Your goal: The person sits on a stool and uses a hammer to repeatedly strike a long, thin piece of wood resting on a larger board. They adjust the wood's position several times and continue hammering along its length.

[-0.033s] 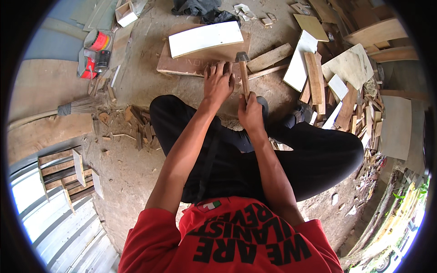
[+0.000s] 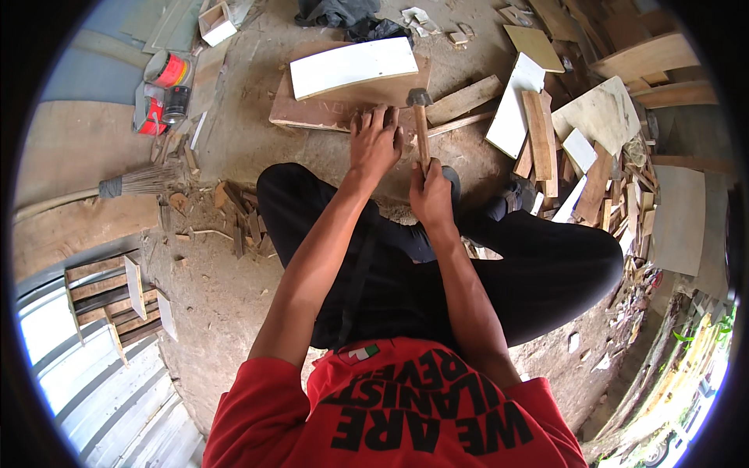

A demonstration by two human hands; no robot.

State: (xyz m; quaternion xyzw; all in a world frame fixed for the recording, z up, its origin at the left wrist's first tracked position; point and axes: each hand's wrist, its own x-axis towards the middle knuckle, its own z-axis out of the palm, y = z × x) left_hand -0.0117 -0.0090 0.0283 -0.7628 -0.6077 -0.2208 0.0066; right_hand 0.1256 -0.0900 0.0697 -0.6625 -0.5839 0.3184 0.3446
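Note:
My right hand (image 2: 431, 195) is wrapped round the wooden handle of a hammer (image 2: 421, 132). The hammer's dark metal head is up, close to the right end of a reddish-brown wooden box or thick board (image 2: 312, 114) on the floor. My left hand (image 2: 376, 144) is at the near edge of that brown piece, its fingers bent over it and the thumb drawn in toward the forefinger. Whatever is between those fingertips is too small or hidden to make out. A white, slightly curved board (image 2: 355, 66) lies on top of the brown piece, beyond my left hand.
Wood offcuts (image 2: 538, 140) are heaped on the right, beside a loose plank (image 2: 466, 97). Paint cans (image 2: 166, 70) and a twig broom (image 2: 140, 183) are at the left. Black plastic (image 2: 335, 12) lies at the far side. My crossed legs (image 2: 538, 269) frame the near side.
The hammer head has shifted very slightly to the right, with the handle a little more upright. My left hand and the boards look practically the same.

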